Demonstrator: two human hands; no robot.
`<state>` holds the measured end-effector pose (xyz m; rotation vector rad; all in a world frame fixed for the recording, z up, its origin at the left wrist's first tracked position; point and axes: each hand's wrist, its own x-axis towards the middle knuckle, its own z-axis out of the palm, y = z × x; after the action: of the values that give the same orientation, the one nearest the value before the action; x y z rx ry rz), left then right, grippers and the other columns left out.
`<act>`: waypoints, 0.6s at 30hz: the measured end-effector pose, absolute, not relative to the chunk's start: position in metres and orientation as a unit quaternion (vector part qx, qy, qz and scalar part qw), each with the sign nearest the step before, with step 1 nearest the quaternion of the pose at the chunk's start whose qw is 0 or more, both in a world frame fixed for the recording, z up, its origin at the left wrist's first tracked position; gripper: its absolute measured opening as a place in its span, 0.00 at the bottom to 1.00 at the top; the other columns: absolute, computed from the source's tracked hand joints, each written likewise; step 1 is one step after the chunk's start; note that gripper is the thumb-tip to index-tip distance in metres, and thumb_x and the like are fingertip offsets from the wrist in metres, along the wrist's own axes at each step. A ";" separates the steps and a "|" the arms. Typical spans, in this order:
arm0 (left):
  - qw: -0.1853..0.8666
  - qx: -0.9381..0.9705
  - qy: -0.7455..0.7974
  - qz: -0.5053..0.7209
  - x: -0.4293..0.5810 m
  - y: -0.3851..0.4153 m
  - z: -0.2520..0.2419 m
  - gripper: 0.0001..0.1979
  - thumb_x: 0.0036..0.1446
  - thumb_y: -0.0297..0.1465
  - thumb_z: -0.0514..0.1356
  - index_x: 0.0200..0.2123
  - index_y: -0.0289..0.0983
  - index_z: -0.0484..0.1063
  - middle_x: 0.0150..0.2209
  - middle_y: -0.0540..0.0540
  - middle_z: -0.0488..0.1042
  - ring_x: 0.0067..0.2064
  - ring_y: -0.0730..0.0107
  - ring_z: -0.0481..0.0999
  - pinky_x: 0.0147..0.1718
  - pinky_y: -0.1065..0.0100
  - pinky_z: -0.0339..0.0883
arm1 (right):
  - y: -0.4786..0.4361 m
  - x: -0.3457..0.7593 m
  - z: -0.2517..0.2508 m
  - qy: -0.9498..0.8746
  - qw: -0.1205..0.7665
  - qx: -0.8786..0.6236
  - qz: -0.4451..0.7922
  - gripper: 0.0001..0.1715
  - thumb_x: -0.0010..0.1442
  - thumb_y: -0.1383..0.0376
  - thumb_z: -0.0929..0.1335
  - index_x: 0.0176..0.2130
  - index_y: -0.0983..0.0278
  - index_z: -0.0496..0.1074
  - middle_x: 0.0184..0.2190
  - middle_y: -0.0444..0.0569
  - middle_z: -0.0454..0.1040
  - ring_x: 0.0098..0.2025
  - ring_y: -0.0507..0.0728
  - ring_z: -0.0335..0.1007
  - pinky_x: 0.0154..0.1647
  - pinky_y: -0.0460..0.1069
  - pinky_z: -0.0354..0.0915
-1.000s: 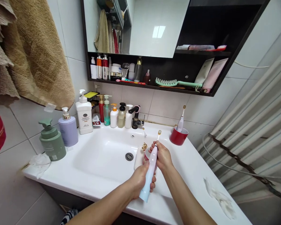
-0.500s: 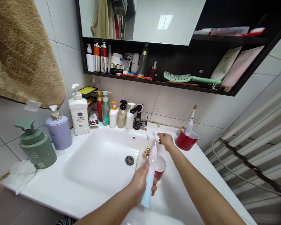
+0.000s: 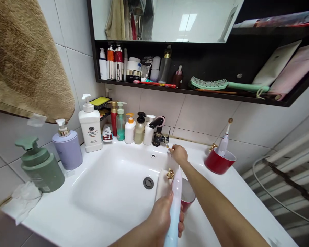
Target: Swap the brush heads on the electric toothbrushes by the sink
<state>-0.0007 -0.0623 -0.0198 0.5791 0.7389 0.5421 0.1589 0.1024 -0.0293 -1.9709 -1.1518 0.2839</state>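
Observation:
My left hand (image 3: 164, 212) is wrapped round an electric toothbrush handle (image 3: 176, 202), pink at the top and pale blue below. Its bare metal shaft points up, with no brush head on it. Just behind that hand is a red cup (image 3: 188, 193) with a white inside; whether hand and cup touch is hidden. A gold ornament (image 3: 170, 174) shows beside the cup. My right hand (image 3: 179, 154) reaches to the sink's back rim near the black faucet (image 3: 158, 132). Its fingers are pinched at a small toothbrush head (image 3: 167, 146), whose stem they partly cover.
The white sink (image 3: 110, 192) has a dark drain (image 3: 148, 183). Another red cup (image 3: 217, 163) at right holds an electric toothbrush (image 3: 224, 142). Several pump bottles (image 3: 90, 128) line the back and left. A dark cabinet shelf (image 3: 185, 90) with a green hairbrush (image 3: 211, 84) overhangs the counter.
My right hand has moved left and down, closer to the faucet, onto the brush head at the rim. The left hand keeps the handle; the view has shifted slightly.

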 end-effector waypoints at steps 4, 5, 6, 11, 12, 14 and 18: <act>0.857 0.298 0.337 0.251 -0.002 -0.063 -0.021 0.26 0.39 0.53 0.41 0.21 0.33 0.58 0.15 0.52 0.59 0.13 0.81 0.56 0.13 0.75 0.47 | 0.094 0.138 -0.028 -0.475 0.402 -0.770 0.142 0.09 0.31 0.76 0.64 0.11 0.65 0.60 0.20 0.52 0.67 0.34 0.61 0.62 0.31 0.51 0.53; 0.854 0.303 0.340 0.251 -0.002 -0.062 -0.022 0.27 0.39 0.53 0.41 0.21 0.33 0.58 0.15 0.52 0.59 0.13 0.82 0.56 0.13 0.75 0.47 | 0.089 0.135 -0.026 -0.474 0.404 -0.767 0.153 0.10 0.31 0.76 0.64 0.11 0.65 0.59 0.18 0.52 0.66 0.32 0.60 0.62 0.30 0.51 0.53; 0.849 0.308 0.345 0.254 -0.003 -0.063 -0.022 0.27 0.39 0.53 0.41 0.21 0.33 0.58 0.15 0.52 0.59 0.13 0.82 0.56 0.13 0.75 0.47 | 0.081 0.133 -0.024 -0.472 0.408 -0.764 0.167 0.10 0.32 0.76 0.64 0.11 0.65 0.59 0.17 0.51 0.65 0.31 0.59 0.63 0.29 0.50 0.54; 0.834 0.342 0.344 0.262 -0.009 -0.075 -0.021 0.26 0.41 0.52 0.40 0.22 0.33 0.57 0.14 0.53 0.59 0.13 0.82 0.57 0.13 0.76 0.48 | 0.011 0.135 0.000 -0.457 0.437 -0.727 0.268 0.05 0.41 0.66 0.62 0.17 0.65 0.62 0.14 0.44 0.62 0.18 0.50 0.60 0.19 0.46 0.57; 0.833 0.352 0.338 0.261 -0.011 -0.081 -0.022 0.26 0.41 0.52 0.40 0.22 0.34 0.57 0.14 0.53 0.59 0.13 0.82 0.57 0.13 0.76 0.48 | -0.007 0.136 0.006 -0.449 0.458 -0.708 0.297 0.07 0.43 0.64 0.61 0.19 0.65 0.62 0.15 0.44 0.63 0.17 0.49 0.59 0.18 0.45 0.57; 0.830 0.372 0.324 0.259 -0.016 -0.094 -0.023 0.26 0.40 0.53 0.40 0.24 0.34 0.57 0.15 0.53 0.59 0.13 0.82 0.57 0.13 0.76 0.48 | -0.040 0.134 0.017 -0.414 0.522 -0.637 0.388 0.07 0.45 0.62 0.61 0.21 0.64 0.61 0.18 0.43 0.63 0.17 0.46 0.58 0.17 0.42 0.58; 0.812 0.410 0.319 0.265 -0.024 -0.120 -0.024 0.27 0.38 0.54 0.41 0.25 0.34 0.57 0.15 0.53 0.60 0.12 0.81 0.57 0.12 0.75 0.49 | -0.085 0.124 0.029 -0.337 0.596 -0.497 0.533 0.08 0.42 0.63 0.65 0.21 0.65 0.61 0.17 0.41 0.62 0.16 0.44 0.57 0.16 0.40 0.58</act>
<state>-0.0243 -0.1201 -0.0241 0.8748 0.6814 0.5656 0.1236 -0.0851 0.0287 -1.1543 -0.7819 1.2382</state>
